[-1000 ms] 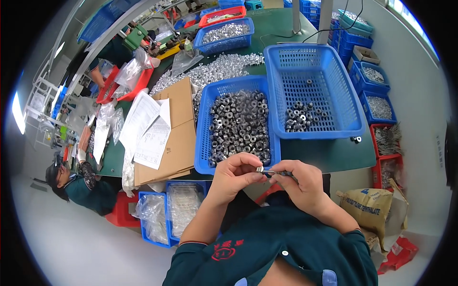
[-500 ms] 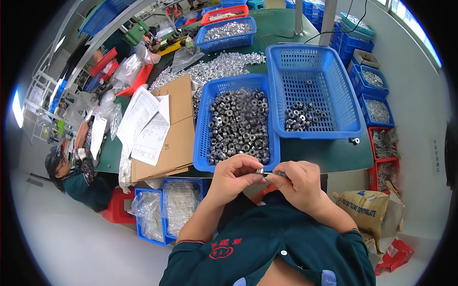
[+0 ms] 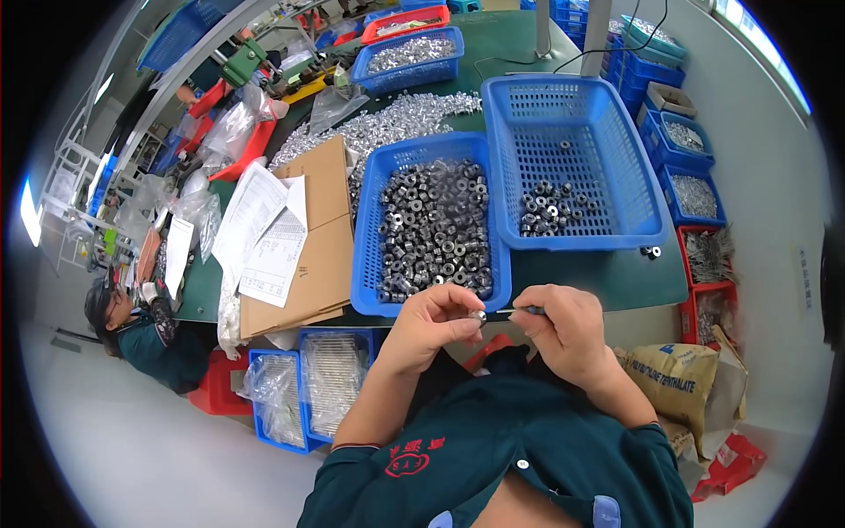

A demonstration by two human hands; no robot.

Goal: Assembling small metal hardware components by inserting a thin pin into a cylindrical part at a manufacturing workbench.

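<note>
Near the table's front edge, my left hand pinches a small round metal bushing between thumb and fingertips. My right hand is closed on a slim tool, whose thin tip points left, a short gap from the bushing. The tool's exact kind is too small to make out. Just beyond my hands, a blue basket is filled with many similar dark metal bushings. To its right stands a larger blue basket with a small cluster of bushings near its front left.
Cardboard and paper sheets lie left of the baskets. Behind are a heap of shiny metal parts and another blue basket. Two loose bushings lie at the right. A co-worker is at the far left.
My hands have drawn apart: the right has moved right, taking the slim tool away from the bushing. The left still pinches the bushing. The view has shifted slightly.
</note>
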